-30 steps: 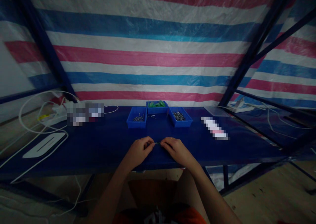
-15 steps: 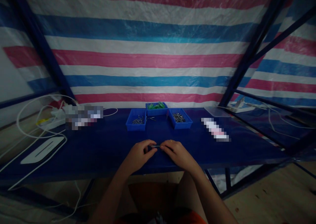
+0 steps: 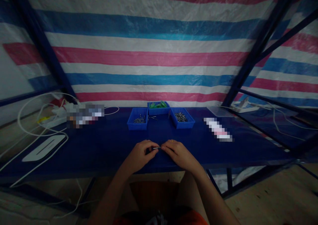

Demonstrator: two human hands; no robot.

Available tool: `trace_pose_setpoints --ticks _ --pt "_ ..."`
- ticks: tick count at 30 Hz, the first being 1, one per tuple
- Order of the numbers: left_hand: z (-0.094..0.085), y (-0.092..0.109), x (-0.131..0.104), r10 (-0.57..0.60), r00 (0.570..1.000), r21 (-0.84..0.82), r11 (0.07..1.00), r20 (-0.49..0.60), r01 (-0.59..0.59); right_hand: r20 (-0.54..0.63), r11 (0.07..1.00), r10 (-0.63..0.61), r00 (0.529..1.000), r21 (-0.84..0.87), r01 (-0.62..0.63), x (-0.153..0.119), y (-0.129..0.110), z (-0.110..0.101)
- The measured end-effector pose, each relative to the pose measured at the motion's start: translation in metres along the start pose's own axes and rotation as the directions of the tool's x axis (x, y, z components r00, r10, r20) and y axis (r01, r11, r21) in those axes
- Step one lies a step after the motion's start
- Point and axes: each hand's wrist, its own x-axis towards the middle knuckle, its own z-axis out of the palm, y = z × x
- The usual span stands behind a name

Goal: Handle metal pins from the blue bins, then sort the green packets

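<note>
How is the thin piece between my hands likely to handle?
The thin piece looks straight between your left hand and right hand, so it's probably stiff. Being slim, it's likely light. Its glint suggests it may be slippery.

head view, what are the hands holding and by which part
A thin metal piece, held toward its ends by the left hand and right hand; exact finger contact too small to tell.

Bench: dark blue top
Trays: three blue; left tray, right tray, rear tray behind, between them
Loose metal pieces: just beside left tray
Left end: white flat item, cable alongside
Right end: clear sheet, pixelated strip nearer
</note>
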Motion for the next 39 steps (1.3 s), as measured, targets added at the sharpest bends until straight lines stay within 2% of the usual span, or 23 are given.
trace_pose_setpoints --ticks 6,18,22,31,34,39 --pt "-0.0011 0.0013 -0.0004 0.074 0.997 -0.057 0.996 0.007 -0.074 0.013 1.0 -0.008 1.0 -0.007 0.008 0.0001 0.0001 0.0004" --pt "0.0021 -0.0029 0.0012 -0.11 0.994 -0.055 0.993 -0.019 0.108 -0.032 0.995 0.071 0.997 0.07 -0.069 0.0 -0.0032 -0.0015" --pt "0.0047 -0.0048 0.0023 -0.112 0.994 -0.031 0.993 0.007 0.112 -0.024 0.994 0.093 0.995 0.062 -0.092 -0.0002 -0.0049 -0.0021" --pt "0.008 -0.0063 0.0019 -0.093 0.994 0.063 0.994 0.057 0.089 0.016 1.0 0.01 1.0 -0.03 -0.009 0.0018 -0.0051 0.0008" --pt "0.0077 -0.0054 0.0018 -0.1 0.994 0.036 0.994 0.045 0.098 -0.007 0.999 0.035 0.999 0.012 -0.035 0.0012 -0.0033 0.0008" --pt "0.0041 0.0006 0.0008 -0.107 0.994 -0.036 0.994 -0.005 0.106 -0.119 0.99 0.117 0.986 0.092 -0.106 -0.0011 -0.0009 -0.0013"
